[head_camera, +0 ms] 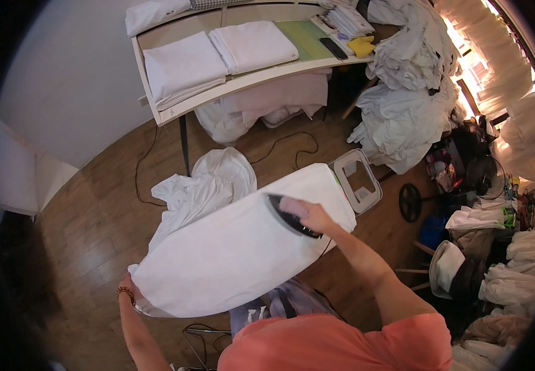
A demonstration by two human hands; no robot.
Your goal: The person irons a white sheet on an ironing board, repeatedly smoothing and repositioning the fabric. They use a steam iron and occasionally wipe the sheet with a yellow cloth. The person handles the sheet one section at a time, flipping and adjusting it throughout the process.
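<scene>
An ironing board lies before me, its top covered by a smooth white cloth (216,250). My right hand (318,219) grips the handle of a dark electric iron (288,217), whose soleplate rests on the cloth toward the board's right half. Something pale pink wraps the handle. At the narrow left end, my left hand (129,286) holds the cloth's edge; its fingers are partly hidden. More white fabric (216,174) hangs off the far side of the board in loose folds. A cord (327,248) runs down from the back of the iron.
Folded white linens (253,46) lie on a white desk (249,86) opposite, with a black phone (333,48) and a yellow cloth (361,46). A metal iron rest (374,188) juts from the board's right end. Heaped white laundry (402,111) and a fan (483,176) stand right.
</scene>
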